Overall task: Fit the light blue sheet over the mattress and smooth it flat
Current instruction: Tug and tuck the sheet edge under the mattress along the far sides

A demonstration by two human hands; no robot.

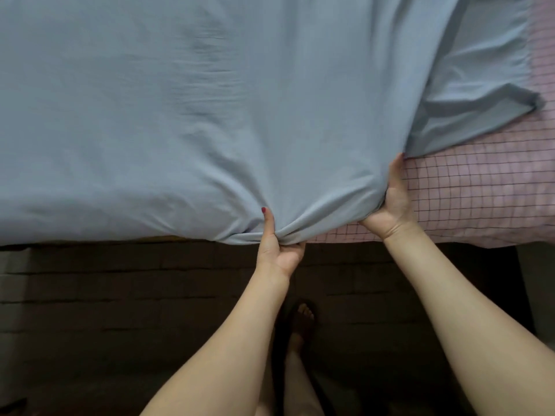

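The light blue sheet (192, 121) covers most of the mattress, with creases fanning out from its near edge. My left hand (277, 246) pinches a gathered bunch of that edge at the bed's front side, thumb lying on top. My right hand (393, 202) grips the sheet's edge further right, fingers tucked under the cloth, palm facing the pink part. The mattress (468, 193), in a pink cover with a dark grid pattern, shows bare at the right. A loose flap of the sheet (480, 94) lies folded over near the far right.
Below the bed's edge lies a dark tiled floor (105, 310). My foot in a dark sandal (303, 319) stands between my forearms, close to the bed.
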